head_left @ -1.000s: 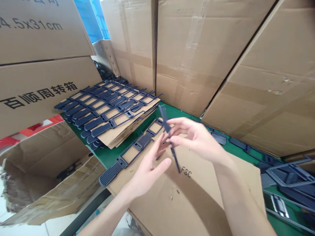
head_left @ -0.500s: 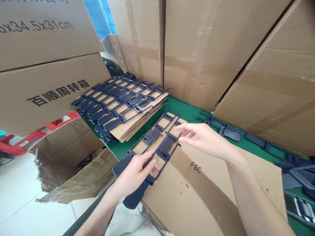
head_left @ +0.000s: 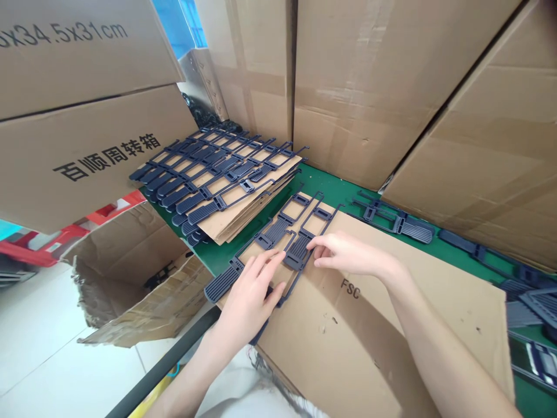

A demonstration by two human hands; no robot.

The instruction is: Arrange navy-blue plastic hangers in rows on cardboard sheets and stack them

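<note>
Two rows of dark blue plastic frames (head_left: 272, 233) lie at the left end of a flat cardboard sheet (head_left: 391, 273) marked FSC. My left hand (head_left: 252, 290) rests over the lower part of the nearer row, fingers apart, hiding some of it. At the right edge of the same row, my right hand (head_left: 337, 252) has its fingers bent, with the fingertips touching a ribbed plastic piece (head_left: 299, 247); whether they grip it is hard to tell.
Layered cardboard sheets covered with similar blue frames (head_left: 209, 174) stand at the back left of the green table (head_left: 324, 181). An open carton (head_left: 130, 267) is below left. Large boxes (head_left: 339, 87) wall the back. More blue parts (head_left: 415, 229) lie right.
My left hand has opened and slid up over the row. My right hand has come down from the frame's upper end to its ribbed part. The camera view has shifted slightly.
</note>
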